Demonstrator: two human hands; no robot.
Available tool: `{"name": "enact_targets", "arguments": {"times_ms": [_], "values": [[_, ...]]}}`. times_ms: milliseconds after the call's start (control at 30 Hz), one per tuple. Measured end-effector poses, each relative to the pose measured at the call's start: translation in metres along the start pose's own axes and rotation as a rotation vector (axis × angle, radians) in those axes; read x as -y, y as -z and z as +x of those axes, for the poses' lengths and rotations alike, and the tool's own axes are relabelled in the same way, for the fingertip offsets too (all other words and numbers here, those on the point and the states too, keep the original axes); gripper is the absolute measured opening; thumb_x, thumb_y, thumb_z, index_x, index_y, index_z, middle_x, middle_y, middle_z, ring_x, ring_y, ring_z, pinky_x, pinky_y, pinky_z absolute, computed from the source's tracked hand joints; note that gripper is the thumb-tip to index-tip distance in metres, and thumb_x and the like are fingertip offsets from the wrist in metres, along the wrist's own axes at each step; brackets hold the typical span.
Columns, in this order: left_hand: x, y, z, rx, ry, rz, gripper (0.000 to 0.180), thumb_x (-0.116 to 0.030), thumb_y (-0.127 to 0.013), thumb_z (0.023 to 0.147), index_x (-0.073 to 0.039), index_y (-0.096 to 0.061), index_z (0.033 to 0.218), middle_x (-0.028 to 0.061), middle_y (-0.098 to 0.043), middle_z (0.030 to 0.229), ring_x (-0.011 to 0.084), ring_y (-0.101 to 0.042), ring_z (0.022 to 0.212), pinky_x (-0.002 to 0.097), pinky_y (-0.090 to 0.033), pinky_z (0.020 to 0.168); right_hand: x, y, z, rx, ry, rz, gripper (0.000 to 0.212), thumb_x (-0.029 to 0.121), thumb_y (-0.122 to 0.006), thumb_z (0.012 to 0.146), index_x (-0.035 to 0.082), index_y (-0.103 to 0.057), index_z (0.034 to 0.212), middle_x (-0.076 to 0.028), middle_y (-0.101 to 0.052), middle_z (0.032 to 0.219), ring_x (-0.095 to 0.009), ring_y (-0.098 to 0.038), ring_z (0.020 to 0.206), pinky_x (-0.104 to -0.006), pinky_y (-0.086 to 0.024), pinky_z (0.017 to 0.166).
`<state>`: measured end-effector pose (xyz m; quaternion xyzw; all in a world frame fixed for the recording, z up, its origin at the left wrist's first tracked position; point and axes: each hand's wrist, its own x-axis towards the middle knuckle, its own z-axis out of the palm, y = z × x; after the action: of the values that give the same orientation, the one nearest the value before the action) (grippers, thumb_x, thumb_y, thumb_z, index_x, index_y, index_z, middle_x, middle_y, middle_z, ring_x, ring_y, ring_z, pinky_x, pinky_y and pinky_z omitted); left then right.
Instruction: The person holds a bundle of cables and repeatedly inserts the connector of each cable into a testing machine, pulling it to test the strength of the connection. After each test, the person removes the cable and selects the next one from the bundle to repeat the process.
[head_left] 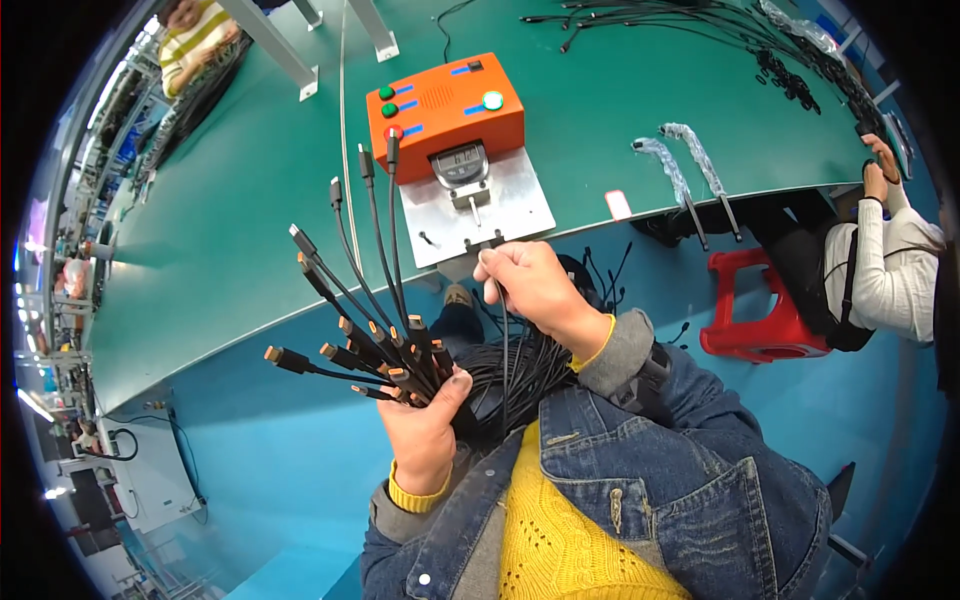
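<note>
My left hand (pixel 422 425) is closed round a bunch of black cables (pixel 385 355), their plug ends fanning up and to the left, several with orange tips. In my right hand (pixel 535 285), thumb and fingers pinch a single black cable (pixel 504 350) close to its plug. That plug is at the front edge of a metal plate (pixel 520 195); whether it sits inside a socket there is hidden by my fingers. Behind the plate stands an orange test box (pixel 440 105) with green and red buttons, a lit round button and a small digital gauge (pixel 460 165).
The green table (pixel 250 260) carries metal posts (pixel 270 45), two plastic-wrapped tools (pixel 690 165) and more black cables (pixel 610 15). A red stool (pixel 760 310) stands at the right beside a seated person (pixel 880 260). Another person (pixel 195 45) sits at the far left. Cables hang over my lap.
</note>
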<state>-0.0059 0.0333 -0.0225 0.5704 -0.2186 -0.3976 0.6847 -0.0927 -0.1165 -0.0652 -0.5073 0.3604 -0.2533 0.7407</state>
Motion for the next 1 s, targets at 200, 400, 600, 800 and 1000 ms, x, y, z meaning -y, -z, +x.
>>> {"name": "enact_targets", "arguments": {"times_ms": [200,400,600,800,1000], "values": [[-0.0051,-0.001,-0.0066,0.0,0.018,-0.055,0.027,0.014,-0.057,0.066,0.001,-0.05,0.089,0.0046,-0.055,0.075,0.0127,-0.055,0.069,0.0238,-0.046,0.064,-0.0011,0.0002,-0.0046,0.02,0.0,-0.001,0.025,0.02,-0.047,0.086,0.001,-0.057,0.074,-0.001,-0.053,0.056,-0.003,-0.038,0.04,-0.0165,-0.03,0.037],[-0.003,0.0008,-0.0055,-0.034,0.057,-0.066,0.032,0.017,-0.057,0.063,0.0,-0.049,0.09,0.0051,-0.053,0.08,0.0137,-0.055,0.071,0.0266,-0.048,0.066,-0.0025,-0.0001,-0.0031,0.032,0.003,0.018,0.025,0.021,-0.046,0.087,0.001,-0.057,0.075,0.0,-0.053,0.055,-0.003,-0.038,0.04,-0.0163,-0.031,0.037],[-0.0017,0.0,-0.0053,-0.028,0.045,-0.117,0.034,0.018,-0.057,0.063,-0.001,-0.049,0.09,0.0048,-0.053,0.082,0.0139,-0.055,0.072,0.0283,-0.05,0.066,0.0003,-0.0012,-0.0039,0.022,-0.012,0.029,0.025,0.021,-0.047,0.087,0.001,-0.057,0.075,0.0,-0.052,0.055,-0.003,-0.038,0.04,-0.0162,-0.03,0.037],[-0.0021,-0.0013,-0.0065,-0.037,0.055,-0.117,0.033,0.018,-0.057,0.063,-0.001,-0.049,0.089,0.0043,-0.053,0.081,0.0137,-0.055,0.071,0.0289,-0.05,0.066,-0.0049,-0.0017,-0.0014,0.018,0.025,0.043,0.026,0.021,-0.047,0.087,0.001,-0.057,0.074,0.0,-0.052,0.054,-0.003,-0.038,0.04,-0.0164,-0.03,0.037],[-0.002,-0.0008,-0.0077,-0.012,0.046,-0.115,0.033,0.018,-0.057,0.063,-0.001,-0.049,0.089,0.0042,-0.052,0.082,0.0133,-0.055,0.071,0.0285,-0.05,0.066,-0.0067,-0.0031,-0.0023,-0.006,0.049,0.017,0.026,0.021,-0.047,0.087,0.001,-0.057,0.074,0.0,-0.052,0.054,-0.003,-0.037,0.04,-0.0167,-0.029,0.036]]}}
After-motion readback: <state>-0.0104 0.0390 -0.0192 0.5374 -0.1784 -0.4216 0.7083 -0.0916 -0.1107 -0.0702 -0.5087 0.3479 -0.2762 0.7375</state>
